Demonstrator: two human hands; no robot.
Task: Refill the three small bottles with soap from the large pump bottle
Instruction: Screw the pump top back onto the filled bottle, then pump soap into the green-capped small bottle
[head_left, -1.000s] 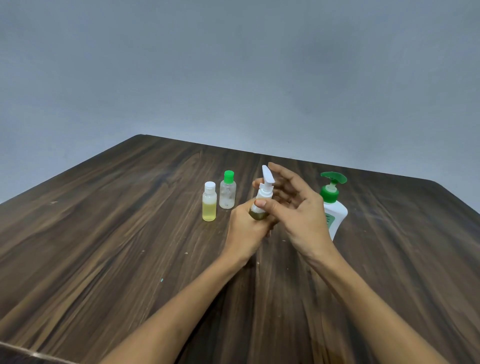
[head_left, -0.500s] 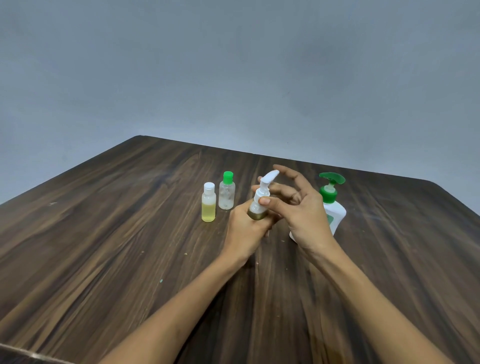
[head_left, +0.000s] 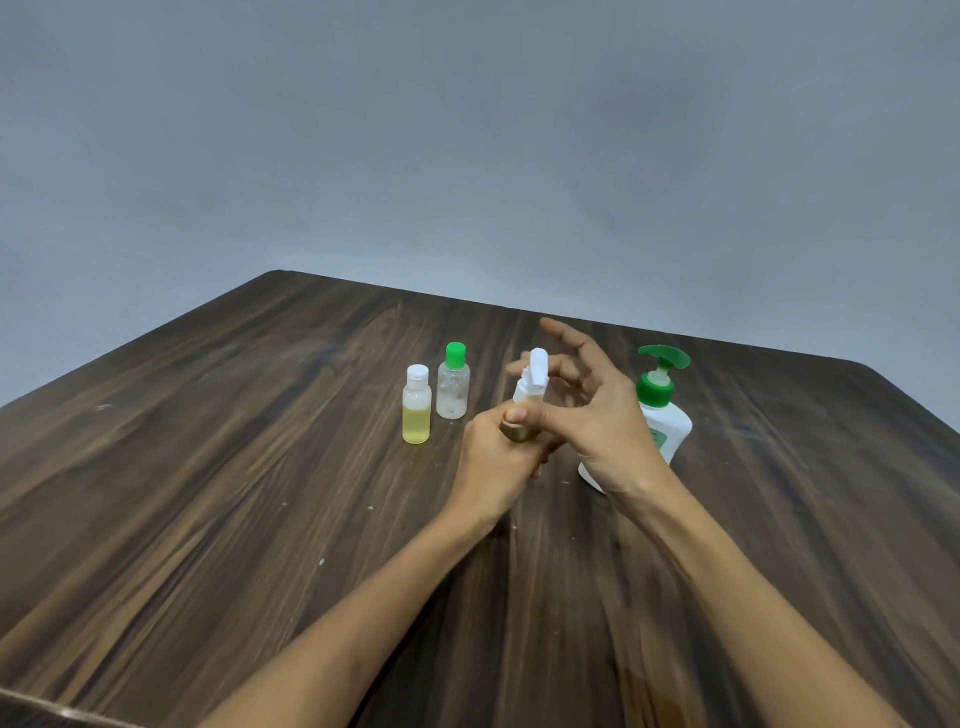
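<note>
Fingers of left hand (head_left: 491, 457) wrap a small spray bottle (head_left: 527, 402), hiding its lower body; right hand (head_left: 597, 415) pinches its white top, other fingers splayed. Two more small bottles stand left, one yellow-filled (head_left: 416, 404), one green-capped (head_left: 453, 382). One pump bottle (head_left: 660, 410) behind right hand, label unreadable, all on wooden table (head_left: 208, 493).
</note>
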